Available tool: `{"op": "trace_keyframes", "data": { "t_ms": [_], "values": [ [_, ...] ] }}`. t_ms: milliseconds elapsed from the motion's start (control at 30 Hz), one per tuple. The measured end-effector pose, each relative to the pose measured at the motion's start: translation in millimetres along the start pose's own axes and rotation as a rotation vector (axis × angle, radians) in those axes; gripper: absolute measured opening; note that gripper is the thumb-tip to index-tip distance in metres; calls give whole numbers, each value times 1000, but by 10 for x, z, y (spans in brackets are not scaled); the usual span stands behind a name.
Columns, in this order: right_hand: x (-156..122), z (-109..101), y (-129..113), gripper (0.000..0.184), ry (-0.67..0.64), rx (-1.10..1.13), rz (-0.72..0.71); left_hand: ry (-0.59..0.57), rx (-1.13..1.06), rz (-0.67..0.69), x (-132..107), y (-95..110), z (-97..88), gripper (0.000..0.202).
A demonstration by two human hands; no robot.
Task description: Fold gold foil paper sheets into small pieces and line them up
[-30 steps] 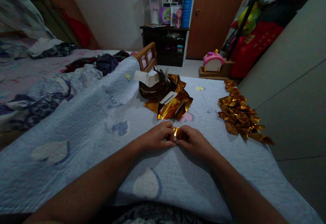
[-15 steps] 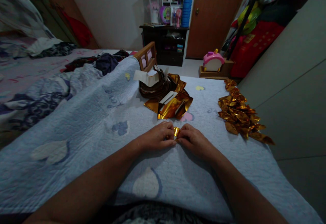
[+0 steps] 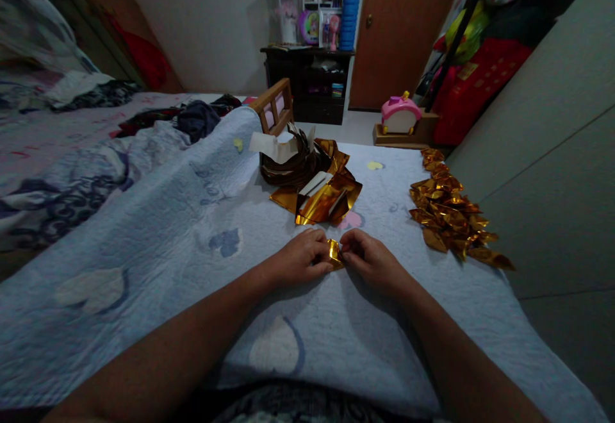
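You are at a bed covered by a pale blue quilt (image 3: 158,243), stitched and soft, with heart patches; its bare cloth spreads wide to the left of your fingers and towards you. To their right the quilt ends at a grey wall (image 3: 552,173), and along that edge lies a row of folded gold pieces (image 3: 449,208), crinkled and pointed, well apart from your fingers. Beyond your fingertips, near but not touching, sits a loose heap of gold foil sheets (image 3: 319,195), shiny and creased, against a dark bundle with white paper on top. Your left hand (image 3: 302,259) and right hand (image 3: 372,261) meet low on the quilt, fingers closed together, pinching a small folded gold foil piece (image 3: 334,252) between them.
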State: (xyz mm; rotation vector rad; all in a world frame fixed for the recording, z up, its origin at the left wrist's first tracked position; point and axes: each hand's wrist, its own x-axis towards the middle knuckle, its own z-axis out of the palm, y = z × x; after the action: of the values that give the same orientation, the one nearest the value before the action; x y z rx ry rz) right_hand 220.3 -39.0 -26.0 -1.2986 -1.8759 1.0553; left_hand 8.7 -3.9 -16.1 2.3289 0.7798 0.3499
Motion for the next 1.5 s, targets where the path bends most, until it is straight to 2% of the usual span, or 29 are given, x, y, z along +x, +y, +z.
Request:
{"op": "trace_keyframes", "data": {
  "t_ms": [167, 600, 833, 1067, 1500],
  "values": [
    [-2, -10, 24, 13, -30, -29, 10, 18, 17, -14, -1, 2, 24, 8],
    [-31, 1, -9, 20, -82, -218, -158, 14, 50, -42, 0, 24, 24, 5],
    [-36, 20, -43, 17, -101, -283, -143, 23, 42, -45, -4, 33, 28, 6],
    [-16, 96, -47, 12, -67, -348, -85, 57, 30, -65, -1, 28, 71, 10],
    [-17, 137, -13, 12, -38, -365, -98, 106, -2, -50, -18, -28, 79, 10]
  ]
}}
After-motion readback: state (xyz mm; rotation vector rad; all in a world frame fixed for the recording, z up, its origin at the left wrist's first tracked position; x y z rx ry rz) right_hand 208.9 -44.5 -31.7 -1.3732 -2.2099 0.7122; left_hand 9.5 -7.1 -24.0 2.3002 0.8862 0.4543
